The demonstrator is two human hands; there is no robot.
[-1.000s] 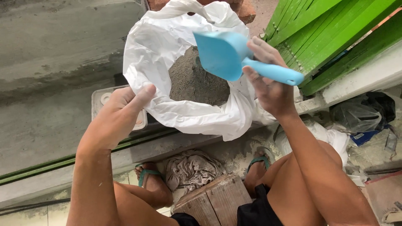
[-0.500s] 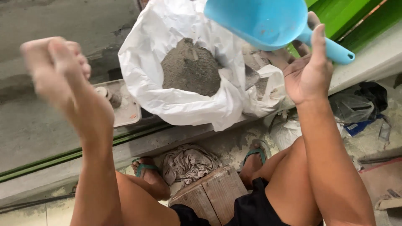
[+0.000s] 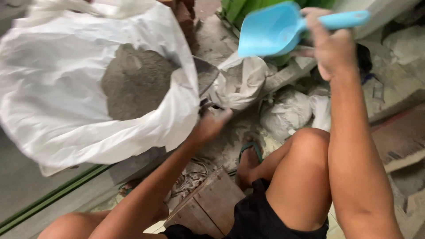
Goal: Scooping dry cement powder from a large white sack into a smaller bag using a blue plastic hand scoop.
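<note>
A big white sack [image 3: 66, 115] stands open at the left, with grey cement powder [image 3: 133, 84] inside. My right hand [image 3: 330, 48] grips the handle of a light blue plastic scoop [image 3: 270, 31], held up in the air to the right of the sack with its bowl tipped toward me. My left hand [image 3: 211, 126] is blurred and reaches to the sack's lower right edge, touching or almost touching the folded rim. I cannot tell whether its fingers hold the rim. My bare knees are below.
I sit on a low wooden stool [image 3: 208, 203]. Smaller white bags [image 3: 241, 82] lie on the dusty ground beyond my feet, one foot in a green sandal [image 3: 250, 148]. Green boards [image 3: 230, 6] stand at the top. A green strip [image 3: 53, 199] runs along the floor at the left.
The view has swung so the sack now sits further left. My left hand dropped from the air to the sack's right rim. The scoop stays raised, now right of the sack.
</note>
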